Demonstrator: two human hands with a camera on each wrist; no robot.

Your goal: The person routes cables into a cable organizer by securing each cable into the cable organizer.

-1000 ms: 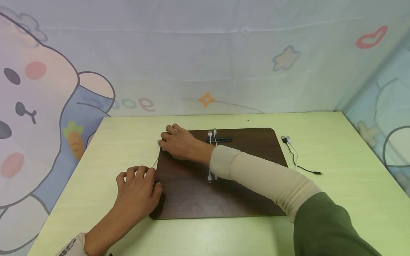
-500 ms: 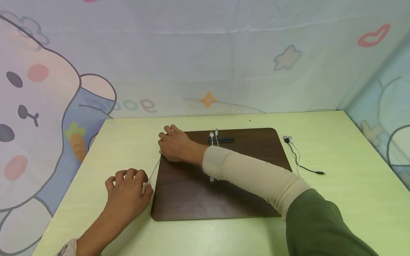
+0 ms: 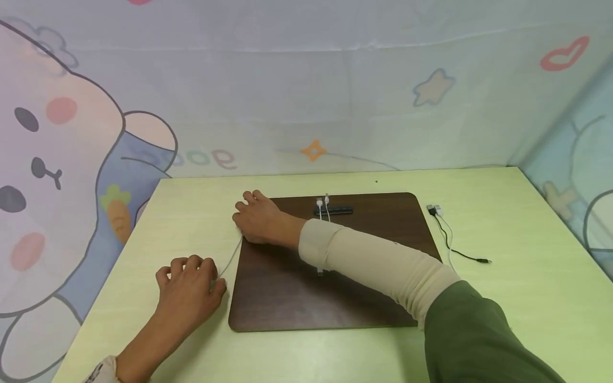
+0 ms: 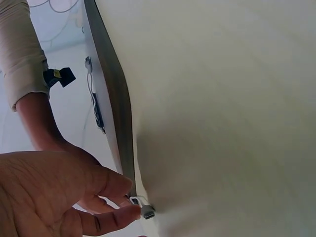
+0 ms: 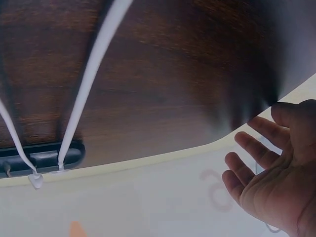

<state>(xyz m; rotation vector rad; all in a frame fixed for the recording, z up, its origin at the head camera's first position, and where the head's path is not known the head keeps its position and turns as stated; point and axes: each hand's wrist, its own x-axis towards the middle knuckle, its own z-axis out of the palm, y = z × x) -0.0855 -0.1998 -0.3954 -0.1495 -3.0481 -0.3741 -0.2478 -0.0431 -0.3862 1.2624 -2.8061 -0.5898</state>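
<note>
– Where is the white cable (image 3: 231, 260), and which hand has it?

– It runs just beside the left edge of the brown board (image 3: 282, 298). The left hand (image 3: 189, 287), to the left of the board, appears to pinch it between thumb and finger; a grey plug (image 4: 148, 212) shows at the fingertip. The right hand (image 3: 258, 217) is at the far left corner of the board, and the cable goes under it. Whether these fingers grip the cable, I cannot tell.

– What can go wrong from here?

– First I would fear a too strong pull from the left hand: if the other end is held only loosely, it may slip away. The plug could also catch on the board's edge. And the right sleeve (image 3: 383, 252) crosses over the board, above two white leads (image 5: 88, 81) at the dark holder (image 3: 337, 210) near the far edge; a low arm might drag them out.

– And what is difficult to see?

– The right hand covers the cable's far end, and the sleeve covers the middle of the leads. To the right of the board lie a black cable (image 3: 466, 257) and a second white cable (image 3: 438, 210); the latter seems to disappear behind the sleeve.
</note>
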